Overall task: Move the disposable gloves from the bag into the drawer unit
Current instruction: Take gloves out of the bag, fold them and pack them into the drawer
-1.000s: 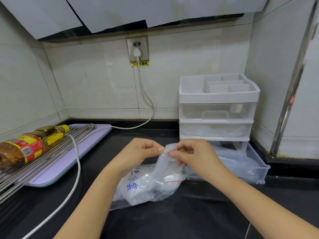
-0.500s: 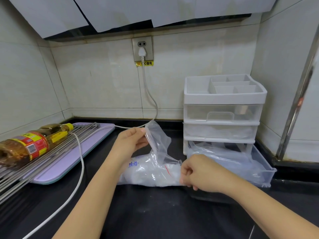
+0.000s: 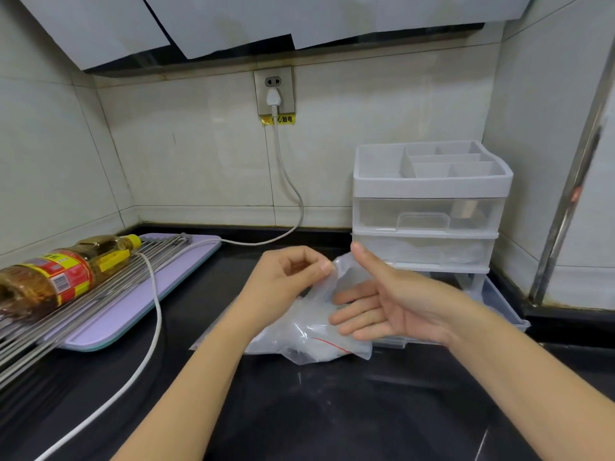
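Note:
A clear zip bag [image 3: 309, 341] with a red seal line and a wad of disposable gloves [image 3: 299, 331] inside lies on the black counter. My left hand [image 3: 286, 281] pinches the raised upper edge of the bag's mouth. My right hand [image 3: 382, 304] is flat, palm up, thumb raised, its straight fingers reaching into the bag's opening. The white drawer unit [image 3: 429, 184] stands just right of the bag. Its bottom drawer [image 3: 499, 301] is pulled out behind my right hand; thin clear plastic shows in it.
A lilac board [image 3: 133, 304] with metal rack rods [image 3: 83, 294] and an oil bottle [image 3: 56, 277] lying on them fills the left. A white cable [image 3: 156, 324] runs from the wall socket [image 3: 274, 91] across the counter. Tiled walls close the back and right.
My right hand has risen from the bag's lower corner, uncurled and slid its fingers into the mouth. My left hand still holds the bag's edge, now closer to the right hand.

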